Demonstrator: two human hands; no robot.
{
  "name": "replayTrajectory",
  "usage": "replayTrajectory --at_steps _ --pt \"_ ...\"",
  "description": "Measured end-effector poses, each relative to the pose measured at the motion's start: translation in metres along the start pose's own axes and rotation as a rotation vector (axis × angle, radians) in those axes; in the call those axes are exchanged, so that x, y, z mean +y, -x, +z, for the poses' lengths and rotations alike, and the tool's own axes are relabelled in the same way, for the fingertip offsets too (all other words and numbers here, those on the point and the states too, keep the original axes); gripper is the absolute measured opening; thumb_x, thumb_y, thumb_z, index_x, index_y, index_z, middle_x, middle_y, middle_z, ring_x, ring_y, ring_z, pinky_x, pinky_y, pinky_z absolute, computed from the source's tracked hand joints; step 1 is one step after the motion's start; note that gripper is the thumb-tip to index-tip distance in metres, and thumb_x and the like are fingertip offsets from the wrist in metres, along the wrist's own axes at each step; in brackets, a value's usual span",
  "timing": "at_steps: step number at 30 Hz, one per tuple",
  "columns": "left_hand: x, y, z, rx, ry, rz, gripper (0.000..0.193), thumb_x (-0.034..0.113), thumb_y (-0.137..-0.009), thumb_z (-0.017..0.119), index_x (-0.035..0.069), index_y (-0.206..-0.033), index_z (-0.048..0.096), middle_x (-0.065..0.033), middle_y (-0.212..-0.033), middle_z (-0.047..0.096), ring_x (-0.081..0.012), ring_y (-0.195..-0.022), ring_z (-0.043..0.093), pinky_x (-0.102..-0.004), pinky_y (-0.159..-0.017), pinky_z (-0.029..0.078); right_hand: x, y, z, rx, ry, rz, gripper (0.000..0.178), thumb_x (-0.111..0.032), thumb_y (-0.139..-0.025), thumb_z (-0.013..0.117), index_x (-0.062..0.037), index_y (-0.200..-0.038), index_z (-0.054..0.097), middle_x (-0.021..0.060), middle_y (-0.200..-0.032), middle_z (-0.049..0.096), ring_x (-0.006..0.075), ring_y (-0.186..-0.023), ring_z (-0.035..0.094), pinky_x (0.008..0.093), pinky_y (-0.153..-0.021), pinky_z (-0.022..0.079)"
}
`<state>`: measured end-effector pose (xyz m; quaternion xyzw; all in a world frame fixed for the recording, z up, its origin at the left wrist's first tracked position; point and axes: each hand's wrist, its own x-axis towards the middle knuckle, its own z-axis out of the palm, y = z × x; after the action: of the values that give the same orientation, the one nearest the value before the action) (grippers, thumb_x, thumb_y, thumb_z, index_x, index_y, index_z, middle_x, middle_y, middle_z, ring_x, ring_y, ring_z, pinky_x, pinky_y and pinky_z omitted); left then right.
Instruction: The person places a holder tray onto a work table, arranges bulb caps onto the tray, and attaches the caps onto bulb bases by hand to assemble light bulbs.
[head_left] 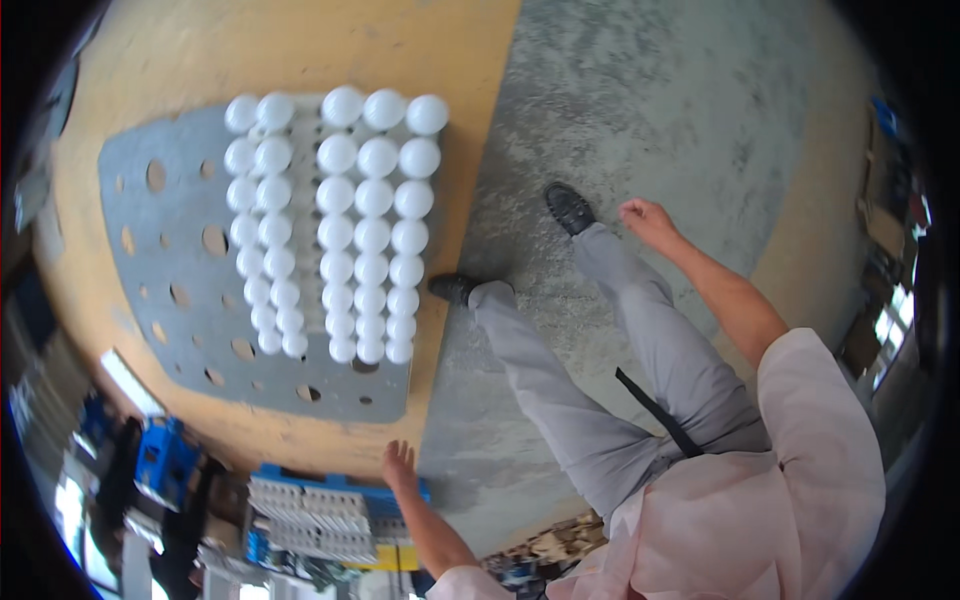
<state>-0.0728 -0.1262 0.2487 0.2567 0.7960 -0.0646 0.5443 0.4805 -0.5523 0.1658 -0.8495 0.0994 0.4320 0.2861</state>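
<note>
White glossy globes [372,235], which look like light bulb domes, stand in rows on pale trays [308,200]. The trays rest on a grey board with round holes [190,290], left of my feet. My left hand [398,465] hangs beyond the board's lower edge, holding nothing, its fingers apart. Out to the right, above the grey floor, my right hand [652,222] has loosely curled fingers with no object visible in them. Neither hand touches the globes.
Stacked pale trays [315,515] on a blue pallet [345,487] stand at the lower left. Beyond them are a blue crate [166,462] and a dark-clothed person [185,530]. Yellow-tan floor [400,50] meets worn grey floor [640,100] beside my shoes [570,208].
</note>
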Motion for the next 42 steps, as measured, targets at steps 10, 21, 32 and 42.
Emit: replayTrajectory --at_steps 10,21,32,42 --pt "-0.236 0.203 0.109 -0.270 -0.103 -0.092 0.035 0.019 -0.087 0.061 0.000 -0.116 0.060 -0.0092 -0.102 0.066 -0.0188 -0.091 0.063 -0.0318 -0.074 0.052 -0.004 0.090 -0.102 -0.148 0.646 -0.494 0.024 -0.016 -0.089 0.052 -0.0038 -0.106 0.064 0.0161 -0.091 0.069 0.0269 -0.082 0.067 0.0382 -0.075 0.052" --pt "-0.202 0.281 0.147 -0.177 0.087 0.140 0.033 0.023 -0.085 0.059 0.001 -0.109 0.065 -0.0075 -0.090 0.068 -0.0153 -0.081 0.062 -0.0270 -0.068 0.050 -0.070 0.194 -0.184 -0.282 0.866 -0.134 0.020 -0.017 -0.082 0.064 -0.0023 -0.095 0.067 0.0119 -0.081 0.067 0.0183 -0.077 0.061 0.0324 -0.071 0.050" --pt "-0.098 0.282 0.192 -0.015 0.370 -0.011 0.033 0.022 -0.087 0.057 -0.002 -0.109 0.063 -0.0101 -0.093 0.066 -0.0196 -0.081 0.065 -0.0321 -0.067 0.054 -0.208 0.088 -0.184 -0.237 0.832 -0.412 0.028 -0.015 -0.082 0.055 -0.0020 -0.104 0.067 0.0162 -0.097 0.069 0.0269 -0.090 0.065 0.0365 -0.081 0.050" --pt "0.046 0.351 0.339 -0.179 0.005 0.014 0.033 0.024 -0.085 0.060 0.000 -0.107 0.065 -0.0094 -0.087 0.067 -0.0188 -0.075 0.065 -0.0314 -0.065 0.054 -0.434 -0.036 -0.289 -0.062 0.755 -0.575 0.030 -0.013 -0.086 0.048 -0.0019 -0.109 0.064 0.0141 -0.087 0.069 0.0194 -0.074 0.066 0.0328 -0.076 0.051"
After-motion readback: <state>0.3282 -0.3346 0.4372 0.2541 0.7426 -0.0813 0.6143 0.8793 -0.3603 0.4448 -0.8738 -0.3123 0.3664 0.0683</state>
